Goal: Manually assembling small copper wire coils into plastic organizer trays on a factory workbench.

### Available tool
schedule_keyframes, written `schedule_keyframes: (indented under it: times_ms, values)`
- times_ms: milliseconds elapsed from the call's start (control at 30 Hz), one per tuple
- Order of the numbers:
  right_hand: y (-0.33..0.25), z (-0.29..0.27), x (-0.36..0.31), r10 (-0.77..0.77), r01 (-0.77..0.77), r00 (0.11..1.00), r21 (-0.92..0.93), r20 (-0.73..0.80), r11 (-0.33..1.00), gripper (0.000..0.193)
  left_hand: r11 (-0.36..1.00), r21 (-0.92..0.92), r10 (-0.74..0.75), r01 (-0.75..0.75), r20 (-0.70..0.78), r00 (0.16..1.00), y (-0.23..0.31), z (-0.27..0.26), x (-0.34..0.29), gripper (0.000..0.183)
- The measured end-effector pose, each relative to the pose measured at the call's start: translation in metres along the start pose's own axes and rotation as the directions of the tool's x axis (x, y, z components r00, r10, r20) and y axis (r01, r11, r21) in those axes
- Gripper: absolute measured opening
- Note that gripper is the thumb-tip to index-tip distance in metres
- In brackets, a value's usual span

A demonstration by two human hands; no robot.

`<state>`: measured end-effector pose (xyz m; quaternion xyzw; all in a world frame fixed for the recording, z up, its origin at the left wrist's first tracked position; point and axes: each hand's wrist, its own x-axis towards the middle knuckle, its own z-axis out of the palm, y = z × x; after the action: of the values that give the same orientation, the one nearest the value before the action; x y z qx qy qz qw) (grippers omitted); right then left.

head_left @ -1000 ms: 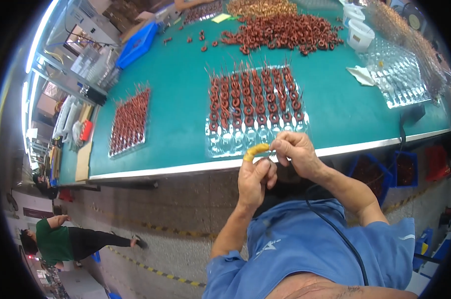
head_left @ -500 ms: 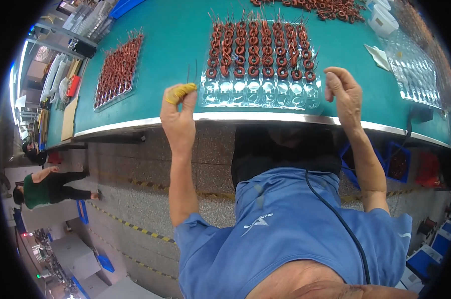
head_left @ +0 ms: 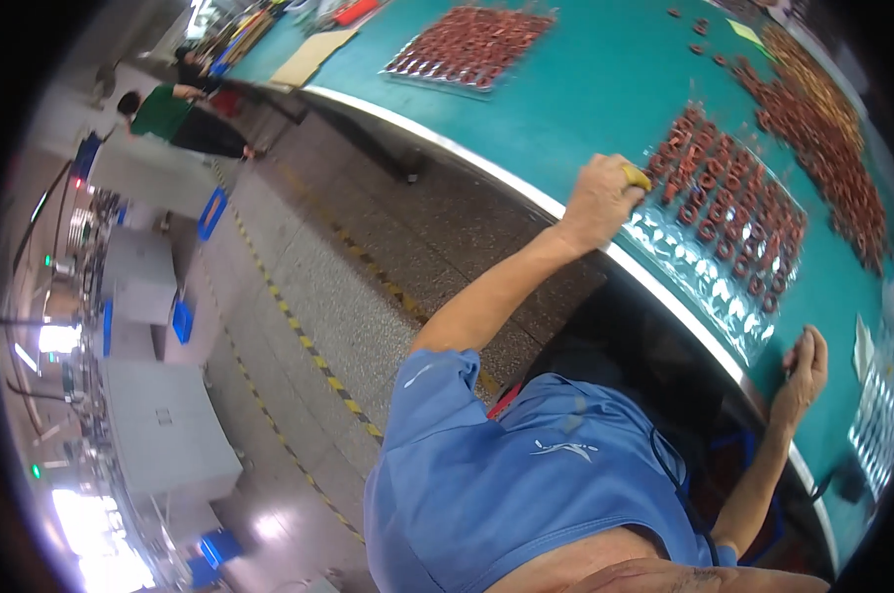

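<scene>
A clear plastic tray lies near the table's front edge. Rows of red-brown wound ring coils with upright wire leads fill its far part; its near cells hold no coils. My left hand, with a yellow cover on one finger, is closed in a pinch at the tray's left corner, beside the end coils. What it pinches is hidden by the fingers and blur. Off the tray's right end, over the table edge, my right hand has its fingers bent together; anything between them is too small to make out.
A second clear tray of coils lies farther left on the green table. A long heap of loose coils stretches along the far right. An empty-celled clear tray lies at the right. A person in green is at the far left.
The view has swung and tilted left. My left hand has moved to the tray's corner; the two wire leads that stuck up from its fingertips no longer show clearly. The right hand's fingers are closer together.
</scene>
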<state>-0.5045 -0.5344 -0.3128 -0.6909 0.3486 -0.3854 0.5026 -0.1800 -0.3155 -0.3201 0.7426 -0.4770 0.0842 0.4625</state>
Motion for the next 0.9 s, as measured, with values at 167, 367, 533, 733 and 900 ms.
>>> schedule_keyframes:
  times_ms: [167, 367, 533, 733, 900]
  values:
    - [0.027, -0.042, 0.086, -0.125, 0.144, 0.988, -0.248, 0.094, 0.958, 0.024, 1.0, 0.03, 0.007, -0.005, -0.072, 0.997, 0.006, -0.002, -0.008, 0.01]
    - [0.065, -0.092, 0.253, -0.513, 0.519, 0.807, -0.764, 0.292, 0.382, 0.04, 1.0, 0.009, -0.027, 0.027, -0.077, 0.997, 0.006, 0.002, -0.002, 0.01]
    - [0.117, -0.1, 0.337, -0.51, 0.516, 0.799, -0.799, 0.32, 0.308, 0.052, 0.999, 0.017, -0.028, 0.03, -0.102, 0.994, 0.015, -0.001, -0.002, 0.015]
    - [0.142, -0.065, 0.357, -0.477, 0.535, 0.799, -0.793, 0.365, 0.29, 0.047, 0.998, 0.0, -0.065, 0.065, -0.072, 0.995, 0.018, -0.013, -0.012, 0.021]
    - [0.144, -0.096, 0.35, -0.672, 0.624, 0.665, -0.737, 0.326, 0.261, 0.026, 0.981, -0.125, -0.15, 0.148, -0.008, 0.989, 0.012, -0.002, 0.004, 0.017]
